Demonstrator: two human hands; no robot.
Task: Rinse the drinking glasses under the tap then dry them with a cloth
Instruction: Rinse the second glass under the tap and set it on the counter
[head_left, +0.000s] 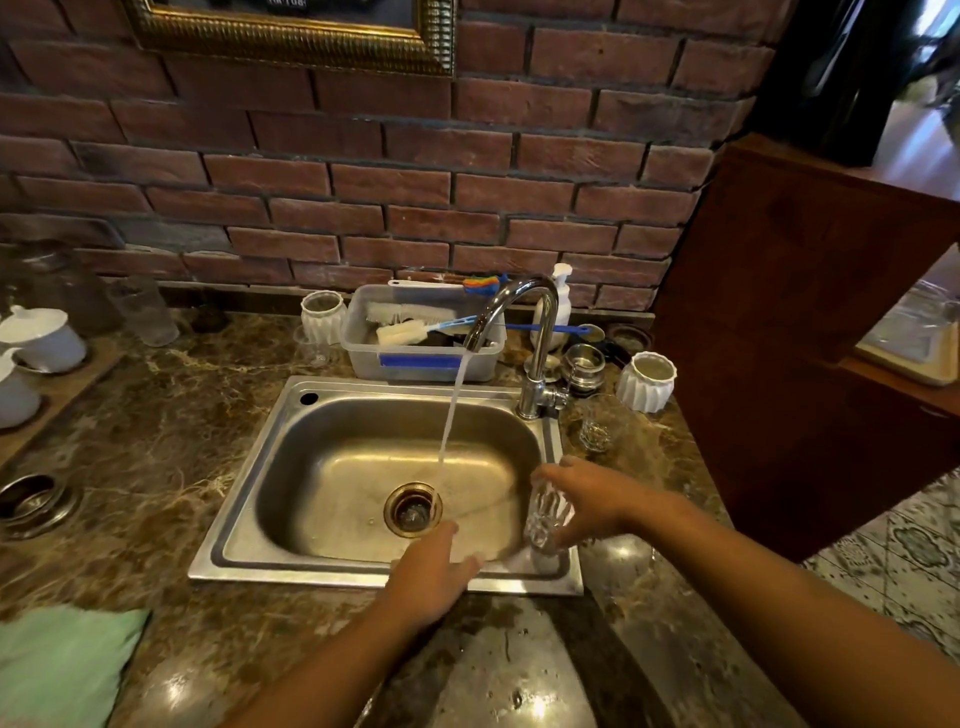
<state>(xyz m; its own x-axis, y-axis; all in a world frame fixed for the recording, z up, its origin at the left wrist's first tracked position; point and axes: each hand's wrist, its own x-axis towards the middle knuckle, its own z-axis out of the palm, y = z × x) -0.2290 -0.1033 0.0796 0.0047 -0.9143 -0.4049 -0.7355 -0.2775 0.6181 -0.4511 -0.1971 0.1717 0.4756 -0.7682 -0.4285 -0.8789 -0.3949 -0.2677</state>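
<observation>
Water runs from the chrome tap (524, 312) into the steel sink (322, 415), falling near the drain (413, 509). My right hand (592, 499) grips a clear cut drinking glass (545, 514) over the sink's right rim, to the right of the stream. My left hand (431, 566) hovers over the sink's front edge with fingers apart, holding nothing. A second small clear glass (595, 426) stands on the counter right of the tap. A pale green cloth (62, 665) lies at the counter's front left.
Behind the sink sits a plastic tub (421, 358) of brushes, with a soap pump (561, 296) and white ribbed cups (647, 379) nearby. A tall glass (143, 312) and white lidded pots (44, 338) stand at the left. A wooden panel (800, 312) rises on the right.
</observation>
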